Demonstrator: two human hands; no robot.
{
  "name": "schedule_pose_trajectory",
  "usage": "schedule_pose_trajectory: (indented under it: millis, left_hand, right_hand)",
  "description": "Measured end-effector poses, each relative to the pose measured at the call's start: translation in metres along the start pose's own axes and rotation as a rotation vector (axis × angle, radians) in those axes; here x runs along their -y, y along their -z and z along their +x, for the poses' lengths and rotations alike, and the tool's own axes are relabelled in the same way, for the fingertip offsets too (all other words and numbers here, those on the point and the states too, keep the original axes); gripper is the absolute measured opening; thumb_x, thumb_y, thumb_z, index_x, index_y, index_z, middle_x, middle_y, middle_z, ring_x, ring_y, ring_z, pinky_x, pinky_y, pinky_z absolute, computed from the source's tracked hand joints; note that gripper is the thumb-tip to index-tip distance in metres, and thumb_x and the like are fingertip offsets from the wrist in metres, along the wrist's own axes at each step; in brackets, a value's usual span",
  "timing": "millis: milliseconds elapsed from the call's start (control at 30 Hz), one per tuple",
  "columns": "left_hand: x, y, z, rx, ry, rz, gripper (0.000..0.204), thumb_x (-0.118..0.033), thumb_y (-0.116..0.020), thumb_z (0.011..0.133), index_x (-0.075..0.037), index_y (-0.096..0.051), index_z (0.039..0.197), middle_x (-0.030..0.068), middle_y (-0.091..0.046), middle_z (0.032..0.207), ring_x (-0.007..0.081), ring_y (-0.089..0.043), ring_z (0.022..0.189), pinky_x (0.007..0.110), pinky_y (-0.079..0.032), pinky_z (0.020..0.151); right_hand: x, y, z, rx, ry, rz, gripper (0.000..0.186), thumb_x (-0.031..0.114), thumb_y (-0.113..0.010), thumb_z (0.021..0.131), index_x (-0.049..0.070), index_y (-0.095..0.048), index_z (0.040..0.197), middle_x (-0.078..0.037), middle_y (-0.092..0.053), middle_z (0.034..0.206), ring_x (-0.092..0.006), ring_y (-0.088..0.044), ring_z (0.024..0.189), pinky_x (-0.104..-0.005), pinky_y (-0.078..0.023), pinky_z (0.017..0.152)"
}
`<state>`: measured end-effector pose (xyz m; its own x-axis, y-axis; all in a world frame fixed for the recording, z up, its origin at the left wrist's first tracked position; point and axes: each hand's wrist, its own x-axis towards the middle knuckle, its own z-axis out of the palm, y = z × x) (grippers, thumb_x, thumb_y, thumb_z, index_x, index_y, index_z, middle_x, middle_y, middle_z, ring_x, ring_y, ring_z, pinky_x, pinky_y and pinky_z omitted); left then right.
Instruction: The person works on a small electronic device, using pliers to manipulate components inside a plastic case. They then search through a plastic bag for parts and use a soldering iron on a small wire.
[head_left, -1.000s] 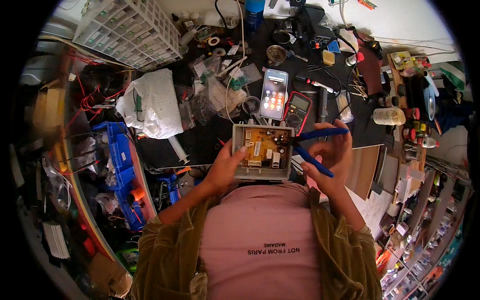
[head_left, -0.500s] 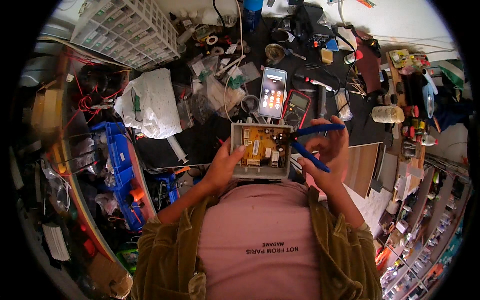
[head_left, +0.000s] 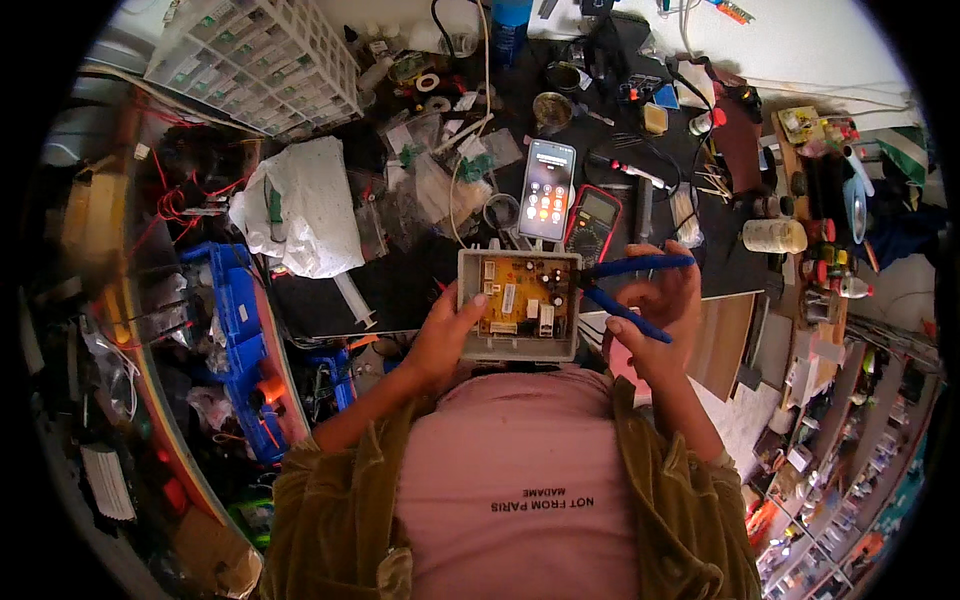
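My left hand grips the left side of a grey plastic enclosure, thumb over its rim, with a yellow circuit board inside. My right hand holds pliers with blue handles, the handles spread wide and their head against the upper right side of the enclosure; the jaws are hard to make out. Just beyond the enclosure lie a smartphone with a lit screen and a red-edged multimeter.
The dark worktop carries plastic bags, a white package, tins, cables and tools. A drawer cabinet stands back left, blue bins sit at the left, and a wooden side shelf with several jars is on the right.
The enclosure and both my hands have drifted slightly left over the last second. The pliers' handles remain spread.
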<state>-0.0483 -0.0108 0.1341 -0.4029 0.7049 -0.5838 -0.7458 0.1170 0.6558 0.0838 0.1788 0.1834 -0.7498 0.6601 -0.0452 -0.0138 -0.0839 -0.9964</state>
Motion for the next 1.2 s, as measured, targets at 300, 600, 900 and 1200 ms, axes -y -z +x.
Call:
schedule_pose_trajectory:
  millis: [300, 600, 900, 1200]
  left_hand:
    - [0.0054, 0.0062, 0.0029, 0.039, -0.061, -0.001, 0.039, -0.025, -0.044, 0.091, -0.001, -0.038, 0.122, 0.0103, -0.051, 0.112, 0.0171, -0.052, 0.101, 0.032, -0.045, 0.086]
    - [0.0054, 0.0047, 0.0016, 0.033, -0.055, -0.039, 0.037, -0.023, -0.044, 0.092, -0.001, -0.039, 0.121, 0.0081, -0.052, 0.111, 0.0142, -0.051, 0.101, 0.029, -0.042, 0.087]
    - [0.001, 0.0027, 0.0, 0.051, -0.052, 0.003, 0.038, -0.023, -0.043, 0.092, -0.002, -0.039, 0.123, 0.0078, -0.052, 0.113, 0.0135, -0.051, 0.101, 0.029, -0.04, 0.089]
    - [0.0035, 0.0042, -0.0002, 0.071, -0.077, 0.024, 0.038, -0.024, -0.042, 0.093, -0.002, -0.037, 0.124, 0.0086, -0.051, 0.114, 0.0148, -0.05, 0.104, 0.03, -0.039, 0.091]
  right_hand:
    - [-0.0023, 0.0015, -0.0014, 0.034, 0.035, 0.034, 0.091, 0.001, -0.077, 0.057, 0.006, -0.022, 0.13, -0.018, -0.045, 0.118, -0.0141, -0.057, 0.073, -0.024, -0.048, 0.067]
    - [-0.0034, 0.0005, -0.0019, 0.041, 0.058, 0.066, 0.089, 0.0, -0.076, 0.058, 0.005, -0.023, 0.129, -0.018, -0.045, 0.118, -0.0142, -0.057, 0.072, -0.024, -0.048, 0.065]
    - [-0.0026, 0.0021, -0.0058, 0.012, 0.101, 0.072, 0.084, -0.002, -0.073, 0.06, 0.005, -0.025, 0.128, -0.02, -0.046, 0.117, -0.0146, -0.058, 0.072, -0.0243, -0.049, 0.065]
    - [-0.0008, -0.0068, -0.0049, 0.075, 0.046, 0.044, 0.088, -0.001, -0.075, 0.058, 0.005, -0.024, 0.129, -0.02, -0.044, 0.12, -0.0144, -0.058, 0.074, -0.0249, -0.049, 0.069]
